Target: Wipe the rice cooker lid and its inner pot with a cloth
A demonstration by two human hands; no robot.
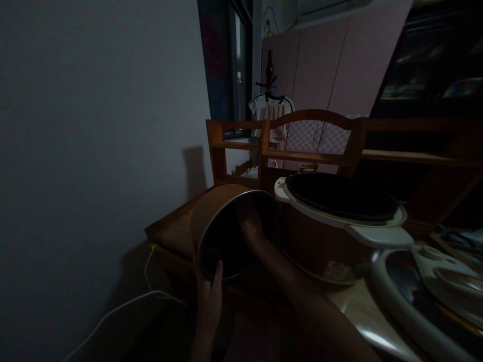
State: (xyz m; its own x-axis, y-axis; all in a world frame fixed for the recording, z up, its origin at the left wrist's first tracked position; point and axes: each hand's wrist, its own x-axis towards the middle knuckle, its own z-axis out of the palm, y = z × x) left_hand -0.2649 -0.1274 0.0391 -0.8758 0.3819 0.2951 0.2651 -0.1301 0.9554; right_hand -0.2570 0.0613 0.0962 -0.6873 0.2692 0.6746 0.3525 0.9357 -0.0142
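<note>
A deep cooking pot (217,208), brown outside and dark inside, is tipped over so its mouth faces me. My left hand (210,289) grips its near rim, the thumb lying over the edge inside and the fingers behind the outer wall. Inside the pot is my right hand (249,221), near the inner wall. Its fingers fade into the dark, so what they touch or hold does not show. To the right stands a large electric cooker (320,241) with a brown body, a pale rim and pale side handles, its top uncovered.
A cooker lid (418,286) lies at the lower right on a pale glossy surface (362,306). Behind runs a wooden shelf frame (309,156). A white wall (113,125) borders the left, with a white cable (124,306) hanging below. The room is dim.
</note>
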